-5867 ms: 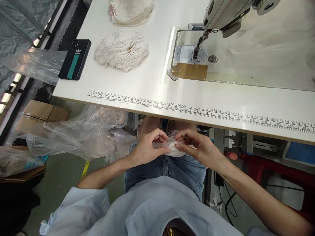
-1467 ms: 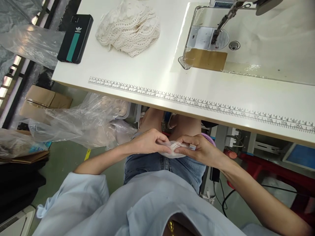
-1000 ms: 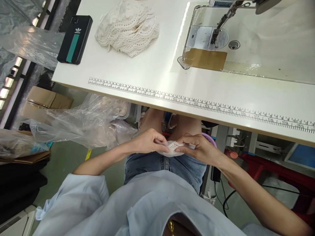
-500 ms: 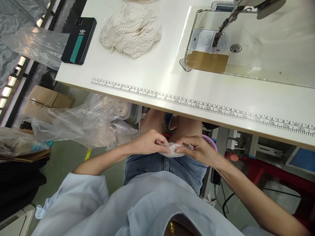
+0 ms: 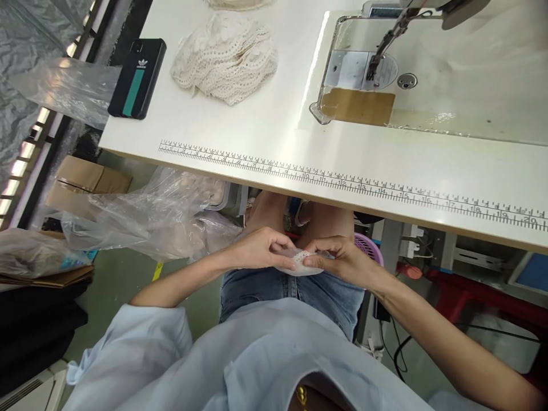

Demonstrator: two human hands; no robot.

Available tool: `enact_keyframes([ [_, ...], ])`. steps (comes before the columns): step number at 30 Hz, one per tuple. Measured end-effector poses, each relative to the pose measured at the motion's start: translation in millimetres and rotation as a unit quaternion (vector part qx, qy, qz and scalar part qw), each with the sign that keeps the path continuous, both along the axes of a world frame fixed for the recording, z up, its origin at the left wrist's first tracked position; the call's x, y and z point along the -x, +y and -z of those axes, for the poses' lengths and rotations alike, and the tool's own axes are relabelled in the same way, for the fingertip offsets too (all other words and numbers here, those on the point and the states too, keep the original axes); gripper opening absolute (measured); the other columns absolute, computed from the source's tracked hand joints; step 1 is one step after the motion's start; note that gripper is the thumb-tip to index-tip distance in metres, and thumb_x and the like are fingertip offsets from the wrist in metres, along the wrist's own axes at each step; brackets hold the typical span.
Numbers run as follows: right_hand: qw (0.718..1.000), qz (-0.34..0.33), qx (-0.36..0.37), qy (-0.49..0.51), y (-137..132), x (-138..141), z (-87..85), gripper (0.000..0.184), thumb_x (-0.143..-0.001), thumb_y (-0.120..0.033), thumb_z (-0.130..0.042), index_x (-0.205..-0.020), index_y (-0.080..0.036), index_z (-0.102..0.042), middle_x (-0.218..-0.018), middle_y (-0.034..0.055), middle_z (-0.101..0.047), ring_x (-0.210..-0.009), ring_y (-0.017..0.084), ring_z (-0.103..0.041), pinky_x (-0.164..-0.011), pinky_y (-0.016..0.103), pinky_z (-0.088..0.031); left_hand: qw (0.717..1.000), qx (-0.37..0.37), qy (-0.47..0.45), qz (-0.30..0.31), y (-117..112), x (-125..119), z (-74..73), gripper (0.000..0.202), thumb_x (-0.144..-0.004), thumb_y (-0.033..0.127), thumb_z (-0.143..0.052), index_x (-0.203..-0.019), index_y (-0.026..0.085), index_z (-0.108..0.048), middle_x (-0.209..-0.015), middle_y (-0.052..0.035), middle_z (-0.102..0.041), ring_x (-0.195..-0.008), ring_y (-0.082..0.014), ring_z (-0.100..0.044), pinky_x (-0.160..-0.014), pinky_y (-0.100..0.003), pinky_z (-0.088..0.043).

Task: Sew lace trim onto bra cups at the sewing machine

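Observation:
A small piece of white eyelet fabric (image 5: pixel 302 264) is pinched between my two hands, above my lap and in front of the table edge. My left hand (image 5: pixel 262 250) grips its left side, thumb and fingers closed together. On the other side my right hand (image 5: pixel 338 258) pinches it with the thumb on top. The fingers hide part of the cloth. On the table lies a bunched pile of cream eyelet fabric (image 5: pixel 226 60), well away from both hands.
A sewing machine (image 5: pixel 377 65) stands at the right of the white table (image 5: pixel 265 134), whose front edge bears a printed ruler (image 5: pixel 342 185). A black phone (image 5: pixel 137 79) lies at the left. Below are plastic bags (image 5: pixel 149 220), a cardboard box (image 5: pixel 92 177) and a purple basket (image 5: pixel 369 248).
The view has shifted slightly. Both hands keep their hold on the eyelet fabric, with hardly any movement of the fingers.

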State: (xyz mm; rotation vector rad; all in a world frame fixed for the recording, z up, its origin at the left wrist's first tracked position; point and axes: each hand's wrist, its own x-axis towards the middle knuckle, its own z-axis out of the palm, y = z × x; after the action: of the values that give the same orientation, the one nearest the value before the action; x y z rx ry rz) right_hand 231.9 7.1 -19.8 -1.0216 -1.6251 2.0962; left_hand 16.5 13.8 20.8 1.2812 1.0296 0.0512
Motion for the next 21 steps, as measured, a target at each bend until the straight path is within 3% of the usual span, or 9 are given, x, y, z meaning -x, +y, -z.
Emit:
enact_keyframes([
  [3,1.000,0.001,-0.022,-0.011,-1.7,1.3,-0.9,0.026,-0.081,-0.044,-0.063,-0.078,-0.018,-0.069,-0.071,0.0005,-0.065,-0.067,0.014,-0.056,-0.060,0.024,-0.042,1.000,0.008,0.010,-0.011,-0.6,-3.1,3.4,0.054,-0.068,0.040,-0.074,-0.115,0.015,-0.062,-0.070,0.0007,-0.068,-0.062,-0.0099,-0.056,-0.058,-0.018,-0.037],
  [10,0.988,-0.010,-0.123,-0.093,-3.1,-4.0,-3.3,0.029,-0.085,-0.046,-0.057,-0.078,-0.020,-0.067,-0.070,-0.0005,-0.064,-0.063,0.014,-0.053,-0.054,0.024,-0.036,0.999,0.000,-0.005,-0.046,-1.1,-10.2,7.3,0.023,-0.071,0.031,-0.069,-0.076,0.008,-0.070,-0.058,0.0013,-0.058,-0.053,-0.0064,-0.046,-0.051,-0.018,-0.033],
  [17,0.987,-0.020,-0.137,-0.083,-2.4,-13.2,-5.4,0.021,-0.081,-0.040,-0.065,-0.091,-0.021,-0.066,-0.083,0.0003,-0.069,-0.070,0.014,-0.060,-0.055,0.022,-0.040,0.996,0.040,-0.031,-0.079,-1.0,-5.5,13.4,0.026,-0.068,0.035,-0.073,-0.073,0.010,-0.070,-0.058,0.0019,-0.057,-0.052,-0.0054,-0.043,-0.049,-0.018,-0.030],
  [21,0.984,-0.008,-0.156,-0.086,-4.4,-12.4,-4.8,0.020,-0.085,-0.039,-0.060,-0.086,-0.021,-0.067,-0.080,0.0009,-0.068,-0.068,0.014,-0.060,-0.055,0.022,-0.039,0.996,0.027,-0.047,-0.076,-2.8,-4.3,15.5,0.024,-0.068,0.034,-0.073,-0.066,0.010,-0.065,-0.057,0.0039,-0.052,-0.052,-0.0044,-0.039,-0.050,-0.019,-0.028],
])
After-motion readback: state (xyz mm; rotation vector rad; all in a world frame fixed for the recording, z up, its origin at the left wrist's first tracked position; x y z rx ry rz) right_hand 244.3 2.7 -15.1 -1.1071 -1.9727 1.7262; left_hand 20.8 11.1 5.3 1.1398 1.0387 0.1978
